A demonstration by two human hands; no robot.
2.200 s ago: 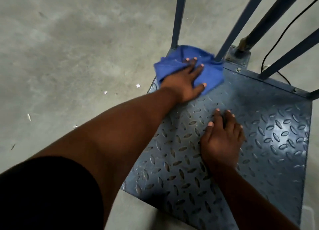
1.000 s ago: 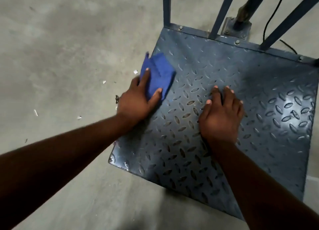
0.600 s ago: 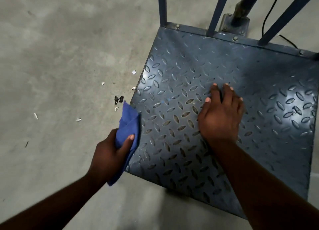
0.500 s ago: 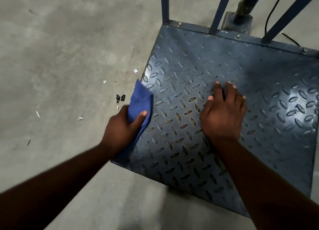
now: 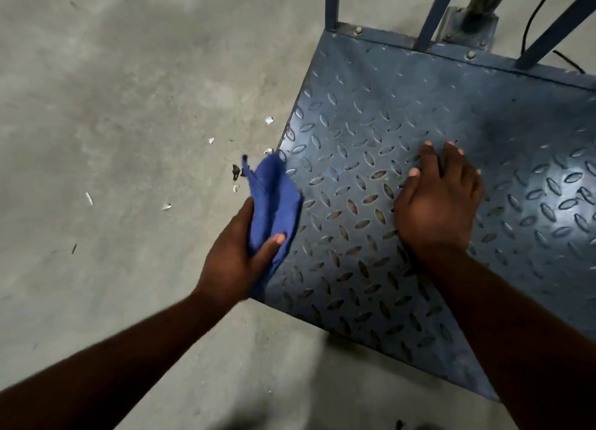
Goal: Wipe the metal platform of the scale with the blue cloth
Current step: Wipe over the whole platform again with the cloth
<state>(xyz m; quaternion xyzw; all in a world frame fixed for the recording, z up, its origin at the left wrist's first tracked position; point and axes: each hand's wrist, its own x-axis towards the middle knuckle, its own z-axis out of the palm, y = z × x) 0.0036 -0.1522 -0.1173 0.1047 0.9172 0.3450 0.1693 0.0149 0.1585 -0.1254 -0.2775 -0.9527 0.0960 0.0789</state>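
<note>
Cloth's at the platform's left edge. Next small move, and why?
Probably sweep the blue cloth rightward onto the metal platform: the left hand grips it bunched at the left edge, partly over the floor, and the right hand rests flat mid-platform.

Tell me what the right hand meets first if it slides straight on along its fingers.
Only bare platform lies ahead of the right hand; sliding on, it would probably reach the middle blue upright at the back rim first.
</note>
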